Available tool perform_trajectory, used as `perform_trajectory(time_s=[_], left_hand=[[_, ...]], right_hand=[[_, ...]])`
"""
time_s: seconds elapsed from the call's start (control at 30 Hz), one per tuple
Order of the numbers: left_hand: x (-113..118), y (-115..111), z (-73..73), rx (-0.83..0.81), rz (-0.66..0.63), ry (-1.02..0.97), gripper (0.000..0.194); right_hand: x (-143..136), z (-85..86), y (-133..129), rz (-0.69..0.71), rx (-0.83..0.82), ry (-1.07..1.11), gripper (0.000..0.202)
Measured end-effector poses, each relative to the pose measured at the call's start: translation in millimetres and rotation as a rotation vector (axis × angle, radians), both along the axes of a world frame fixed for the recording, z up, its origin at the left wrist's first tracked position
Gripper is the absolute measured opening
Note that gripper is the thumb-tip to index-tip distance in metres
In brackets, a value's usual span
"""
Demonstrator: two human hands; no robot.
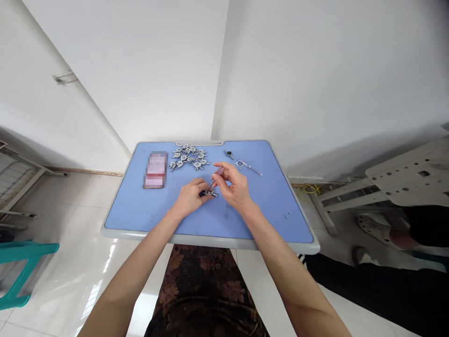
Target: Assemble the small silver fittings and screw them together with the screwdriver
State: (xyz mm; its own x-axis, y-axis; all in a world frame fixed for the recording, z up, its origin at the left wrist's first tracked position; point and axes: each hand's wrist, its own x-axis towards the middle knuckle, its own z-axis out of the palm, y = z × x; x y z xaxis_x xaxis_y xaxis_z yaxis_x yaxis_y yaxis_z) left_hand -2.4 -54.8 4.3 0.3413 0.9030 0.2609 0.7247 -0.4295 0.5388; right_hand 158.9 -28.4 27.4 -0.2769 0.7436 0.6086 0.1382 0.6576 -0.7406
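On the blue table (196, 220), my left hand (190, 196) is closed on a small metal part (211, 193) with a dark portion. My right hand (234, 185) pinches the handle of a screwdriver (220, 171), its shaft slanting down to that metal part. A pile of similar silvery metal parts (189, 157) lies beyond my left hand. Farther back, to the right, rests a small part with a dark centre (229, 153). Beside my right hand are a ring-shaped metal piece (240, 163) and a thin rod-like tool (255, 170).
A phone (155, 171) with a blurred screen lies on the table's left side. White walls stand behind. A green stool (26, 267) is at the left, a pale metal frame (379, 173) at the right. Another person's dark-clothed leg (372, 285) extends at the lower right.
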Motion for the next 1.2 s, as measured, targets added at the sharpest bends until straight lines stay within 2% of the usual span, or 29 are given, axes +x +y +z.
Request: perform_trajectory(time_s=[0.5, 0.77, 1.0, 1.07, 1.2], left_hand=[[-0.1, 0.0, -0.5, 0.01, 0.002, 0.015, 0.007], [-0.3, 1.1, -6.9, 0.022, 0.0, -0.037, 0.009], [-1.6, 2.1, -7.4, 0.016, -0.015, -0.073, 0.007], [-1.4, 1.9, -7.0, 0.006, -0.01, -0.068, 0.008], [0.1, 1.5, -5.8, -0.001, 0.0, -0.067, 0.008]], right_hand=[[0.1, -0.5, 1.1, -0.009, 0.001, -0.016, 0.025], [-3.2, 4.1, 1.6, 0.085, 0.152, -0.165, 0.045], [0.0, 10.8, 3.1, 0.175, 0.007, -0.166, 0.038], [0.2, 9.7, 3.8, 0.167, -0.012, -0.145, 0.038], [-1.5, 6.7, 5.8, 0.06, 0.042, -0.086, 0.034]])
